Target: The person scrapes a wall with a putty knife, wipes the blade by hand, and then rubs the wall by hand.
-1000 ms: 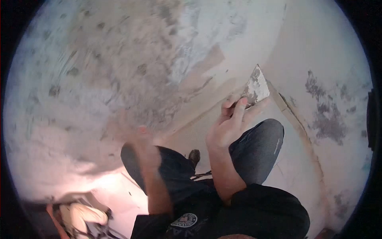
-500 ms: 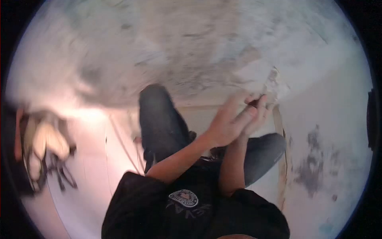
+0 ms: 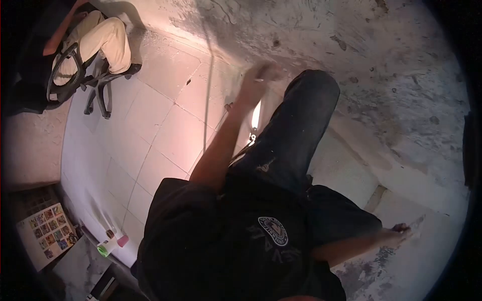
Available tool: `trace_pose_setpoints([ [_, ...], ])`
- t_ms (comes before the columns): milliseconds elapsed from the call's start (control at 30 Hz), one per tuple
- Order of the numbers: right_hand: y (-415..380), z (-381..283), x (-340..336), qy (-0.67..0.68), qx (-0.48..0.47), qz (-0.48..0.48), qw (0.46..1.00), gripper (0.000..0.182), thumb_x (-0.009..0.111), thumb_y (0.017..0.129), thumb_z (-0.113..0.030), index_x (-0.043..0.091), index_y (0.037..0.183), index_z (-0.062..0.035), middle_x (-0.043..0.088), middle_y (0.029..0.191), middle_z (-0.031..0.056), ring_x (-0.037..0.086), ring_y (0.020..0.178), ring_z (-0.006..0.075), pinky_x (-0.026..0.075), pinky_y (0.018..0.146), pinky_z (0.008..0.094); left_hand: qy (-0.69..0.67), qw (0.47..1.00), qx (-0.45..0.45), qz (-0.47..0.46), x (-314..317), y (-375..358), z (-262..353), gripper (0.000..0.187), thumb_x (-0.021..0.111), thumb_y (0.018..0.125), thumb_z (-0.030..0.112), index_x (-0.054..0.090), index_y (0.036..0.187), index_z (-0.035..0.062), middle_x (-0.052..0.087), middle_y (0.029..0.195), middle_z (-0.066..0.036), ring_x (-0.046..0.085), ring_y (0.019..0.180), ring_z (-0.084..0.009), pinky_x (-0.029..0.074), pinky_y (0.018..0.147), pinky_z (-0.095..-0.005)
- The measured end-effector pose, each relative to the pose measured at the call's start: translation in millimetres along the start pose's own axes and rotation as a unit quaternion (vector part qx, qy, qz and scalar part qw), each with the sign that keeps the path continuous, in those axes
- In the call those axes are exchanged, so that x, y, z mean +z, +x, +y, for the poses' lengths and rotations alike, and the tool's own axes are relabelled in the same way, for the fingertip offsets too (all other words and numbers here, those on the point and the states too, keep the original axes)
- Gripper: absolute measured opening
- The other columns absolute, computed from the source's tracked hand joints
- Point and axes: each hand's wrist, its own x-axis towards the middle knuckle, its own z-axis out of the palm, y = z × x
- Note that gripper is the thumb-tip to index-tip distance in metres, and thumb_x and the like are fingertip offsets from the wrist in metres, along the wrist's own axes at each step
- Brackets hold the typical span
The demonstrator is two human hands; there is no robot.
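Note:
My left hand (image 3: 261, 79) is raised in front of my bent left knee, close to the wall, smeared by motion so that its fingers do not show clearly. Low on the right, my right hand (image 3: 394, 236) is beside my right knee, near the stained wall surface (image 3: 401, 266). Its fingers are curled around a small dark thing (image 3: 401, 228) that I cannot make out. My dark trousers (image 3: 301, 135) lie between the two hands.
A person in light trousers (image 3: 113, 45) sits on a black wheeled chair (image 3: 95, 80) at upper left. A bright lamp (image 3: 256, 115) stands by my left leg. At lower left are a picture sheet (image 3: 49, 233) and a green-and-white item (image 3: 106, 248). A rough wall (image 3: 391, 100) rises ahead.
My hands, close together before, are now far apart: the left up and leftward, the right down beside my right knee. The view has turned left, showing more floor.

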Motion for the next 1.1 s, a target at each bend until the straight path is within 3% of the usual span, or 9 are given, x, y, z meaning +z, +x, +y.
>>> trace_pose_setpoints([
  [133,24,-8,-27,-0.002,0.004,0.033,0.999,0.02,0.059,0.096,-0.02,0.06,0.099,0.0002,0.056,0.078,0.0062,0.046,0.063,0.0156,0.037,0.058,0.031,0.505,0.84,-0.153,0.125,-104,-14,-137,0.042,0.065,0.086,0.031,0.06,0.122,0.0099,0.063,0.118,-0.014,0.059,0.113,-0.0319,0.044,0.097,-0.0484],
  [367,51,-15,-24,-0.028,0.071,0.012,0.997,0.041,0.059,0.096,-0.039,0.059,0.113,-0.0019,0.051,0.082,0.0022,0.05,0.077,0.0163,0.042,0.075,0.033,0.768,0.509,-0.113,-0.372,-160,-92,-305,0.053,0.047,0.096,0.027,0.039,0.148,0.0253,0.01,0.165,-0.004,0.001,0.152,-0.0247,0.003,0.123,-0.0448],
  [500,20,-32,11,0.033,0.027,0.002,0.999,0.023,0.053,0.1,-0.019,0.06,0.111,-0.0006,0.05,0.079,-0.0017,0.047,0.069,0.0094,0.041,0.063,0.0264,0.77,0.452,-0.184,-0.412,-146,-84,-313,0.049,0.028,0.102,0.022,0.035,0.15,0.0327,0.012,0.164,0.005,0.006,0.151,-0.0175,0.003,0.122,-0.0452],
  [567,8,-39,24,0.087,0.039,-0.02,0.995,0.014,0.06,0.098,-0.02,0.06,0.101,-0.0067,0.047,0.07,-0.0037,0.041,0.062,0.0086,0.035,0.058,0.0257,0.561,0.733,-0.276,-0.268,-166,-82,-347,0.043,0.037,0.102,0.028,0.041,0.145,0.0329,0.026,0.159,0.006,0.02,0.147,-0.0174,0.009,0.12,-0.05],
  [633,5,-31,19,0.125,0.041,-0.03,0.991,0.02,0.059,0.098,-0.018,0.06,0.11,-0.0013,0.054,0.086,0.0004,0.048,0.073,0.0087,0.04,0.064,0.0256,0.8,0.514,-0.028,-0.307,-182,-86,-387,0.047,0.044,0.099,0.038,0.046,0.142,0.0194,0.036,0.153,-0.008,0.023,0.145,-0.0289,0.021,0.118,-0.0518],
  [733,-16,-43,31,0.114,0.019,0.026,0.993,0.017,0.059,0.099,-0.018,0.06,0.106,-0.0028,0.052,0.085,-0.0003,0.046,0.072,0.0081,0.039,0.065,0.0248,0.803,0.495,0.041,-0.329,-190,-77,-388,0.055,0.05,0.096,0.037,0.039,0.145,0.0139,0.04,0.149,-0.014,0.035,0.139,-0.0351,0.024,0.117,-0.0489],
  [800,-16,-41,29,0.121,0.014,-0.027,0.992,0.015,0.059,0.099,-0.018,0.06,0.104,-0.0039,0.052,0.085,-0.0006,0.046,0.072,0.0075,0.037,0.064,0.0233,0.765,0.531,0.053,-0.359,-194,-75,-378,0.048,0.047,0.099,0.033,0.042,0.141,0.0105,0.047,0.142,-0.016,0.043,0.133,-0.0355,0.032,0.114,-0.0483],
  [867,-17,-45,26,0.106,0.017,-0.002,0.994,0.015,0.059,0.099,-0.018,0.06,0.103,-0.0045,0.053,0.086,-0.001,0.045,0.071,0.0074,0.036,0.064,0.0231,0.215,0.909,-0.354,-0.037,-194,-76,-397,0.047,0.043,0.101,0.031,0.038,0.141,0.0073,0.045,0.141,-0.017,0.048,0.127,-0.0346,0.041,0.106,-0.0483],
  [1100,-10,-42,16,0.087,0.025,0.026,0.996,0.014,0.058,0.099,-0.017,0.061,0.103,-0.0038,0.051,0.081,-0.0016,0.044,0.067,0.0072,0.034,0.062,0.0237,0.174,0.936,-0.305,0.01,-175,-22,-395,0.04,0.044,0.1,0.033,0.053,0.125,0.0041,0.06,0.119,-0.016,0.06,0.104,-0.0318,0.05,0.088,-0.0456],
])
